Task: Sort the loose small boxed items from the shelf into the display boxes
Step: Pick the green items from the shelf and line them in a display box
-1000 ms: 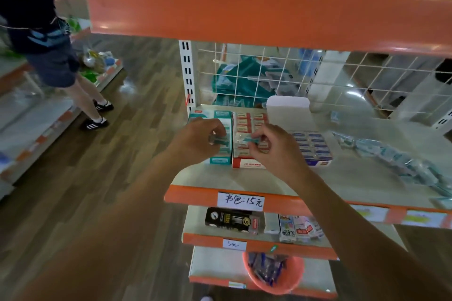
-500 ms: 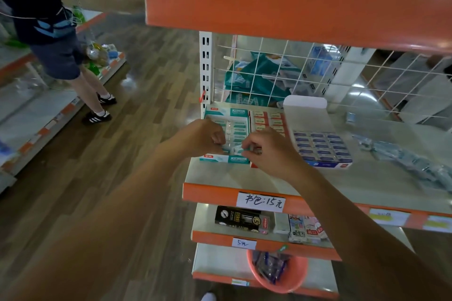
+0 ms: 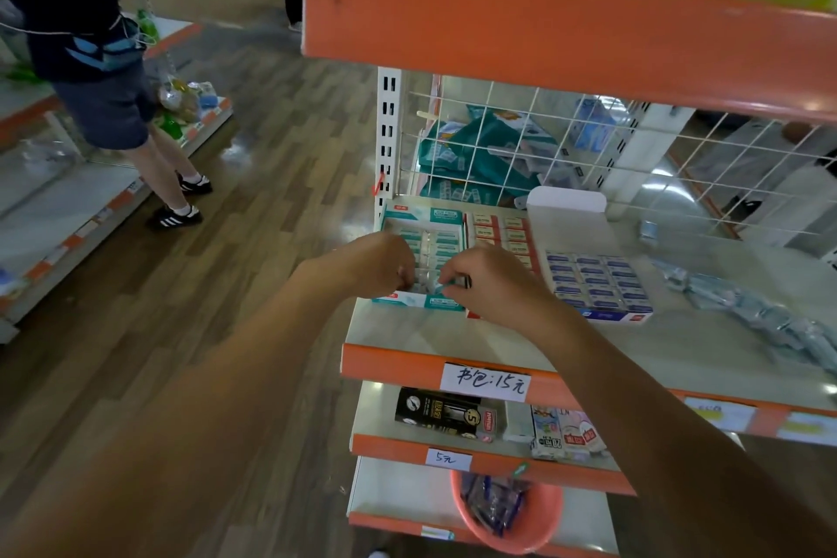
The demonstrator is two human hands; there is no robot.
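Left hand: curling its fingers into the front row of the teal display box; I cannot tell whether it is gripping anything.
Right hand: pinching a small teal boxed item just above that box's front edge.
Shelf: carrying the teal box, the red display box and the blue display box side by side.

Off to the left a person in dark shorts stands on the wooden floor, teal bags sit piled behind the wire grid, and below a handwritten price label there's a black box and a pink bucket holding bluish packets.
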